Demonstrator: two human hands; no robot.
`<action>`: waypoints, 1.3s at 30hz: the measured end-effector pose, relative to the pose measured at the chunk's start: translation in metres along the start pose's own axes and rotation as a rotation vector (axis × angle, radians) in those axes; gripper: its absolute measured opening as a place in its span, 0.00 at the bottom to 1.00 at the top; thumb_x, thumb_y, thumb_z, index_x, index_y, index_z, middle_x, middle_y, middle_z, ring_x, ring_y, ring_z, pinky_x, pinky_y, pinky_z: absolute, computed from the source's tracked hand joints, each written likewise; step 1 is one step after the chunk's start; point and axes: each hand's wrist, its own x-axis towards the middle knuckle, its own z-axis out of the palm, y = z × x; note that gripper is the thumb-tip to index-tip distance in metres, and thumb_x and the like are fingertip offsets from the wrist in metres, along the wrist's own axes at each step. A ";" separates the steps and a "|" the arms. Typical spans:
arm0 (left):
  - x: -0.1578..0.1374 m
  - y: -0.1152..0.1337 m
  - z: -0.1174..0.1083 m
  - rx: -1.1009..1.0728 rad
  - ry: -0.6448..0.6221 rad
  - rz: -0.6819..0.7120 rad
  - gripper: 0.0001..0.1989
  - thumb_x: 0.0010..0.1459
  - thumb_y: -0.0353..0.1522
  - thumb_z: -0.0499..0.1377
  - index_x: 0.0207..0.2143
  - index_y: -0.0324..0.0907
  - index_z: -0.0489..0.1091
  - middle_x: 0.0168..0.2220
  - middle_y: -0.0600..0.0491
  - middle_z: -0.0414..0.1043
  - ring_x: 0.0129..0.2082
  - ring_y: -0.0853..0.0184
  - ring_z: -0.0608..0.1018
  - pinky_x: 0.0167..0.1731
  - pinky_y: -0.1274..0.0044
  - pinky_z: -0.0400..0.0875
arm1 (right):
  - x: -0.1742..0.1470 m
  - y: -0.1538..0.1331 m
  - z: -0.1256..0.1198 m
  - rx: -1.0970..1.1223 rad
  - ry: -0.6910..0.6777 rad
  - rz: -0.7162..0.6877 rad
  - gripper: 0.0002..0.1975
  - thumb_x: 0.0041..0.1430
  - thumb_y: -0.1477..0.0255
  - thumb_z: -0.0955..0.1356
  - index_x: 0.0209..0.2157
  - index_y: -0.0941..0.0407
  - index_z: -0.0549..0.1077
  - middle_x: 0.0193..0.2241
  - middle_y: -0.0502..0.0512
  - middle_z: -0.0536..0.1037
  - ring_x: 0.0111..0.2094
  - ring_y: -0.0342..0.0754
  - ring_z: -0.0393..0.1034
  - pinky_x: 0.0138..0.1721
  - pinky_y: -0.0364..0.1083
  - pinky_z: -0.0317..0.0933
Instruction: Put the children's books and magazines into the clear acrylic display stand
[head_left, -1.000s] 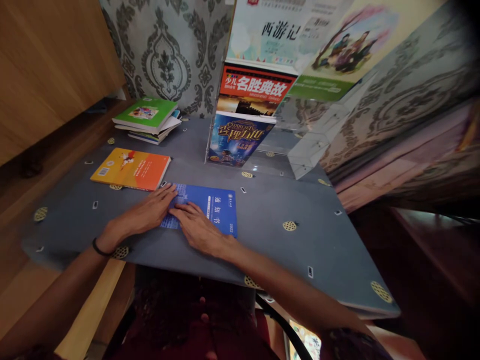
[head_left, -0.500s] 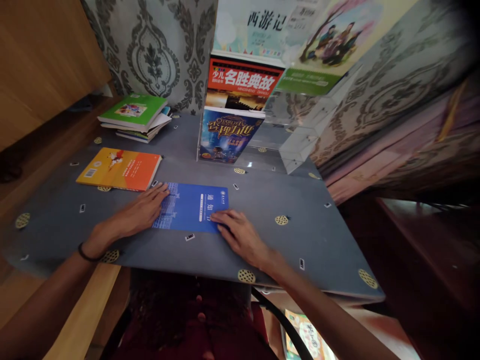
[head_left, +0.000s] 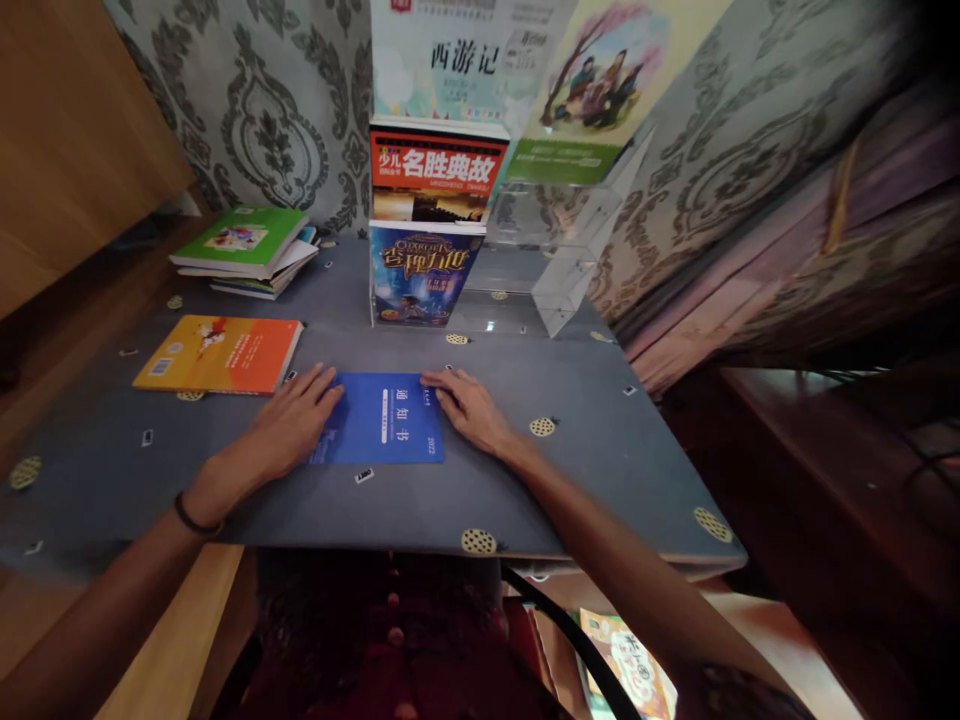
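A blue booklet (head_left: 367, 425) with white Chinese characters and "2022" lies flat and closed on the grey patterned tablecloth (head_left: 570, 480). My left hand (head_left: 296, 420) rests over its left end, fingers stretched out and covering part of the cover. At the far right corner, my right hand (head_left: 469, 410) lays its fingertips on the cover, the rest of the hand flat on the cloth. Neither hand grips anything. Just beyond my left hand is an orange book (head_left: 221, 352), lying flat.
A clear acrylic stand (head_left: 559, 300) at the back holds several upright books, among them a blue book (head_left: 420, 275) and a red book (head_left: 439, 170). A stack topped by a green book (head_left: 244, 240) sits at the back left. Below the table's right front lies another book (head_left: 626, 660).
My right hand has slid away from me, from the booklet's near right part to its far right corner, uncovering "2022". My left hand now covers more of the left end. The view has shifted slightly.
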 end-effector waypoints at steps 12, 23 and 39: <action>0.043 0.095 0.011 -0.276 0.097 0.303 0.21 0.73 0.38 0.50 0.65 0.51 0.64 0.72 0.44 0.51 0.73 0.50 0.50 0.66 0.51 0.56 | -0.002 0.009 0.004 0.076 0.045 -0.025 0.20 0.69 0.76 0.60 0.58 0.52 0.72 0.52 0.57 0.80 0.55 0.53 0.70 0.61 0.61 0.60; -0.014 0.068 0.003 -0.285 -0.010 0.258 0.22 0.73 0.41 0.48 0.67 0.58 0.59 0.72 0.50 0.53 0.73 0.56 0.55 0.67 0.54 0.56 | -0.002 0.005 0.003 0.052 0.024 -0.008 0.17 0.68 0.72 0.64 0.57 0.54 0.72 0.52 0.58 0.81 0.55 0.56 0.70 0.60 0.62 0.61; -0.030 0.043 -0.022 -0.042 -0.144 0.144 0.28 0.66 0.29 0.55 0.68 0.43 0.57 0.66 0.37 0.64 0.63 0.47 0.71 0.56 0.57 0.71 | -0.007 -0.003 0.004 -0.099 -0.005 -0.006 0.18 0.69 0.70 0.63 0.58 0.53 0.71 0.54 0.60 0.78 0.58 0.58 0.68 0.60 0.65 0.62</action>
